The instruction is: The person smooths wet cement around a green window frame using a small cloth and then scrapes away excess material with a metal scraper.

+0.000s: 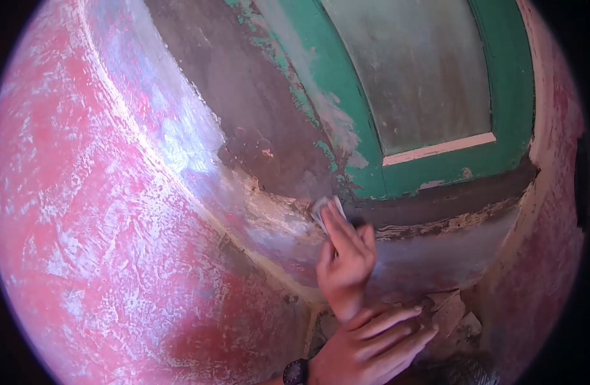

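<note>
My right hand (347, 266) reaches up to the window frame's lower left corner. Its fingers press a small folded greyish-white sheet (321, 206), like sandpaper, against the edge of the dark plaster patch (256, 109). Just below, my left hand (372, 346) lies across the right wrist in this view, fingers stretched out to the right and holding nothing. A dark wristwatch (295, 372) sits on the left wrist. Beside the sheet, the green frame (372, 154) shows chipped paint and grey smears; the right forearm is hidden behind my left hand.
A greyish panel (430, 90) fills the green frame. Dark plaster (462, 200) runs beneath it, with a rough broken edge. A mottled pink and white wall (102, 244) curves round the left side, and crumbled pieces (452, 314) show below the recess.
</note>
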### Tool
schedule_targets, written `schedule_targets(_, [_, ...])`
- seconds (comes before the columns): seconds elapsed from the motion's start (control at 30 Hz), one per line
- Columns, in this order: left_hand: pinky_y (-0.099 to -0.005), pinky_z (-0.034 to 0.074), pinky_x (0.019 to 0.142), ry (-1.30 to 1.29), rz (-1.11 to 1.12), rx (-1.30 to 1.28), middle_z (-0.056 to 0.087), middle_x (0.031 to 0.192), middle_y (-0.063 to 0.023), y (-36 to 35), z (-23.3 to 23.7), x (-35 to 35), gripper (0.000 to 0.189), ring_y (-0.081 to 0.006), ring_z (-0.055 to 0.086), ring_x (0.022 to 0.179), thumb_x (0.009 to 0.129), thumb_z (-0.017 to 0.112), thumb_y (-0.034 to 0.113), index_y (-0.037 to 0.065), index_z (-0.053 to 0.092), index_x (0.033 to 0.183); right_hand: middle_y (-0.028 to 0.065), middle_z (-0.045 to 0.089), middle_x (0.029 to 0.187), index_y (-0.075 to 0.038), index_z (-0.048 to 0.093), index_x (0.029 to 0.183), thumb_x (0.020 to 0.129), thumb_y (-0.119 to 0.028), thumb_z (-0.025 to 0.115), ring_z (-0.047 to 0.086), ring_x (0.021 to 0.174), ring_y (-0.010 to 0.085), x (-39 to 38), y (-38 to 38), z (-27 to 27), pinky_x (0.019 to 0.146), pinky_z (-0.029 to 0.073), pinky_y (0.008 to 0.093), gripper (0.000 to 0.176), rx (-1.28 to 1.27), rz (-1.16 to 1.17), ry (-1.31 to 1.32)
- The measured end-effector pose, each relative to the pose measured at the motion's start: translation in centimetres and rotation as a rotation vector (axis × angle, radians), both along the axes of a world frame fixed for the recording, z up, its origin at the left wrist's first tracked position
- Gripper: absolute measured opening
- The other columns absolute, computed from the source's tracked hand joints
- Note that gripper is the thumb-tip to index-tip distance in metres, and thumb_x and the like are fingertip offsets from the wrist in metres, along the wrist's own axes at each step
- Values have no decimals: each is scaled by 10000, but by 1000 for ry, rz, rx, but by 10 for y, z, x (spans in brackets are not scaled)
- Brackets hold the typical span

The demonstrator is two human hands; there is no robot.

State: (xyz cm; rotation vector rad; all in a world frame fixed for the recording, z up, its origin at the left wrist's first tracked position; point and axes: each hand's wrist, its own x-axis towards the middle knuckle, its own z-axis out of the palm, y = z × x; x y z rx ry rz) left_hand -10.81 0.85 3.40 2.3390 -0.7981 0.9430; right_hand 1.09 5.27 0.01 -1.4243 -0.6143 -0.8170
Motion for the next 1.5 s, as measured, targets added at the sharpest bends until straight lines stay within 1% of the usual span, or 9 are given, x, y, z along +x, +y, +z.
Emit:
schedule_targets(0.07, [-474,596,912,24,18,-67,789,1095,-116,2,-27,0,356,-343,754,1152,920,845,74,46,798,1273,137,800,1360,-38,797,1359,851,104,685,635,817,330,-8,-2,-4,819,548,419,540,37,38,32])
schedule_targets(0.3, [-493,622,971,135,-21,-175,804,1129,-133,-14,-23,-1,370,-359,766,1136,922,855,89,68,801,1288,145,807,1339,-32,795,1360,866,105,682,645,828,326,6,-1,40,806,550,418,525,21,75,-13])
schedule_targets(0.5, [-496,619,964,200,-19,-71,803,1144,-142,-7,-26,-2,369,-358,767,1135,924,868,105,68,800,1285,145,809,1331,-29,783,1382,876,109,671,635,835,324,-12,-8,-8,802,537,416,536,38,82,44])
schedule_targets(0.6, [-486,617,953,174,-55,-95,799,1171,-142,-7,-21,-8,372,-349,764,1139,933,868,108,67,797,1296,149,810,1329,-28,780,1387,880,101,673,628,823,315,-5,-13,29,808,536,404,534,116,71,-4])
schedule_targets(0.8, [-467,603,932,137,-42,-98,788,1206,-146,-5,-29,-15,410,-342,755,1146,933,882,122,70,791,1329,155,802,1349,-34,775,1402,839,115,687,611,814,300,-3,-2,11,797,526,380,589,-23,88,-61])
schedule_targets(0.9, [-472,604,933,110,-24,-80,785,1199,-144,-2,-24,-19,417,-335,752,1153,926,891,124,69,796,1328,95,791,1401,-60,794,1389,801,71,757,600,854,279,-13,-12,6,825,535,391,604,-107,171,-79])
schedule_targets(1.03, [-477,609,934,25,-91,-217,784,1194,-131,-11,-13,-21,398,-321,747,1158,925,893,127,65,808,1308,88,783,1417,-62,790,1402,797,72,743,648,1068,292,11,-21,61,993,497,447,621,-46,-80,-280])
schedule_targets(1.27, [-474,613,941,-74,-169,-300,782,1166,-125,-14,-6,-21,359,-321,741,1137,936,875,112,57,819,1286,99,753,1461,-32,787,1357,790,-14,739,684,1127,276,25,-14,37,897,547,415,569,-473,-33,-474])
schedule_targets(1.5, [-476,603,923,-304,-298,-364,770,1080,-107,-25,4,-1,302,-302,736,1111,979,815,131,26,808,1262,105,743,1461,-35,785,1332,848,-90,713,704,1170,262,43,-34,95,898,559,405,492,-594,-107,-814])
